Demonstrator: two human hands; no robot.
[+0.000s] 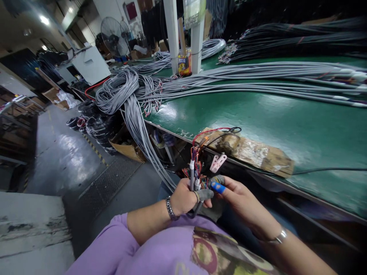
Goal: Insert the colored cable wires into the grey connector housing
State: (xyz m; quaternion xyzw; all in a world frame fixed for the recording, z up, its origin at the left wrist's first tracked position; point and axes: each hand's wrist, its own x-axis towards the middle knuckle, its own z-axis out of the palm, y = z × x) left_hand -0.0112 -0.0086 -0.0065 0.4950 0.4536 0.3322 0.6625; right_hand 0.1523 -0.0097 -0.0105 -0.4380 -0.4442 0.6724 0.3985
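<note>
My left hand, with a grey cover on its thumb, is closed round several grey cables near their stripped ends. Thin coloured wires fan out above the white-wrapped cable ends. My right hand pinches at the wire ends beside it, with blue tape on the thumb and a grey cover on a finger. Which wire lies between those fingertips is too small to tell. Just above the right hand, a pink clip hangs at the bench edge. Red and black leads run close to the wires.
A taped wooden board lies along the front edge of the green bench. Long grey cables stretch across the bench, and a coiled bundle droops over its left end. A cardboard box stands on the floor below.
</note>
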